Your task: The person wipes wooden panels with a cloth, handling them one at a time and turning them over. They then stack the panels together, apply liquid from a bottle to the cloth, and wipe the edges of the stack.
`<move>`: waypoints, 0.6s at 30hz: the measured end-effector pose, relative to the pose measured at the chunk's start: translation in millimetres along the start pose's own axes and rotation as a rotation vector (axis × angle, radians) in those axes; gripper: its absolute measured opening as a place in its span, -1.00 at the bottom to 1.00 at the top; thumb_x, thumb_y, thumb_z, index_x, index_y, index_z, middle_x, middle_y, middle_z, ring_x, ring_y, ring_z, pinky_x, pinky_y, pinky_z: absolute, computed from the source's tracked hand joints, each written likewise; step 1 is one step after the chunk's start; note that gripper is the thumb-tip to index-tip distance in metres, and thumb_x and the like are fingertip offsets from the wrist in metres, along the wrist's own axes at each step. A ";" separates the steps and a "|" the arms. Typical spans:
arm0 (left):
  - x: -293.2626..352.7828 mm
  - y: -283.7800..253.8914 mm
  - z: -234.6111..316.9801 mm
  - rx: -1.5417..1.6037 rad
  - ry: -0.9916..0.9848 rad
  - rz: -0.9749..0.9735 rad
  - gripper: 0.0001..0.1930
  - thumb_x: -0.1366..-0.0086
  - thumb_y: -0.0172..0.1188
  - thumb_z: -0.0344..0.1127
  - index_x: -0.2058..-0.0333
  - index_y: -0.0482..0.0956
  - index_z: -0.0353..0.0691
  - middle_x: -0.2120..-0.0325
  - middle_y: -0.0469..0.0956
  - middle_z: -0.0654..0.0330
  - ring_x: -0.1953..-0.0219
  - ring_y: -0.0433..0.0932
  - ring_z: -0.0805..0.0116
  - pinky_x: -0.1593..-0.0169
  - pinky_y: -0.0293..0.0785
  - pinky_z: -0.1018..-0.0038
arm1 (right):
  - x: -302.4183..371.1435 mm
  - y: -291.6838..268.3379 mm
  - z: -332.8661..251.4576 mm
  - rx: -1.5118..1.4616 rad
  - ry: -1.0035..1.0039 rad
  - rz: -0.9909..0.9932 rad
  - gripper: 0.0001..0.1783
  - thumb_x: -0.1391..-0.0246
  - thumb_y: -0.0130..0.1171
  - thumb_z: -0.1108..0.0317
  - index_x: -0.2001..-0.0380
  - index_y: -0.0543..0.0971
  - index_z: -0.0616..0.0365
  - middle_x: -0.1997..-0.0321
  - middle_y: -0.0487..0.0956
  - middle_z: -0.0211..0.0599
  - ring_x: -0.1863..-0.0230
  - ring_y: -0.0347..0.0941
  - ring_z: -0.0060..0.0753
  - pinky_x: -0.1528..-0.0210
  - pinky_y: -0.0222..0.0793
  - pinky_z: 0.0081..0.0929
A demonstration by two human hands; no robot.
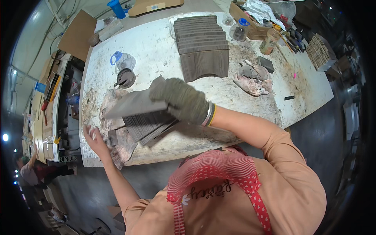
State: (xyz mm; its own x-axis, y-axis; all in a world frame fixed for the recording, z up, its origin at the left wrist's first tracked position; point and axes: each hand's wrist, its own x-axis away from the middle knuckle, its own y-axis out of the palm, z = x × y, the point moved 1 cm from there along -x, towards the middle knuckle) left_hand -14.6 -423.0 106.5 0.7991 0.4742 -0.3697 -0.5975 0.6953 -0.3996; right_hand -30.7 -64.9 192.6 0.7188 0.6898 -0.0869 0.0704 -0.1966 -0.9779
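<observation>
My right hand (182, 101), in a dark olive work glove, grips a thin grey wood-grain panel (135, 103) by its right end. The panel is tilted, its edge smeared by motion, above a stack of similar dark panels (147, 127) near the table's front edge. My left hand (96, 141) is bare and apart from the panel, left of the stack, its fingers spread by the table's left front corner. Beside it lies a stained cloth (123, 147), partly under the stack. Behind the panel stands a small round pot of dark stuff (126, 78).
Several wood-grain panels with a curved cutout (204, 64) stand in a row at the back middle. A clear jug with a blue handle (124, 61) is at left. At right are a crumpled rag (252, 78), a dark block (265, 64), bottles and a cardboard box (256, 32).
</observation>
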 end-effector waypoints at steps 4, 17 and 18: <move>-23.3 34.5 42.6 0.109 0.243 -0.028 -0.61 -0.33 0.04 -0.40 -0.12 0.33 -0.31 0.02 0.44 0.09 0.01 0.42 0.33 -0.05 0.36 0.44 | 17.1 7.5 35.4 -0.929 0.114 0.972 -0.73 0.02 0.30 0.31 0.20 0.58 0.04 0.42 0.58 -0.29 0.46 0.47 -0.41 0.35 0.46 -0.46; 64.9 212.1 208.4 0.570 -0.016 -0.687 -0.46 -0.32 0.06 -0.21 -0.22 0.19 -0.26 -0.19 0.23 0.05 -0.23 0.20 0.27 -0.27 0.08 0.37 | 155.3 17.5 201.2 -1.355 0.671 0.548 -0.76 -0.17 0.07 0.41 0.10 0.53 0.20 0.13 0.59 -0.27 0.13 0.51 -0.51 0.03 0.49 -0.51; 72.0 226.5 210.7 0.550 -0.031 -0.695 -0.43 -0.34 0.05 -0.14 -0.24 0.16 -0.22 -0.23 0.18 0.06 -0.28 0.14 0.27 -0.30 0.02 0.36 | 154.5 16.9 196.0 -1.867 0.684 0.547 -0.76 -0.16 0.11 0.38 0.11 0.52 0.21 0.15 0.58 -0.31 0.13 0.52 -0.53 0.03 0.50 -0.51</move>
State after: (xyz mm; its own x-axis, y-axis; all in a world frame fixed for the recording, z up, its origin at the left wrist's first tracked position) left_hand -78.1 -117.5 166.1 0.9754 -0.1433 -0.1674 0.1346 0.9889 -0.0625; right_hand -54.0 174.9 125.4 0.9602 0.0972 0.2618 -0.0450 -0.8713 0.4886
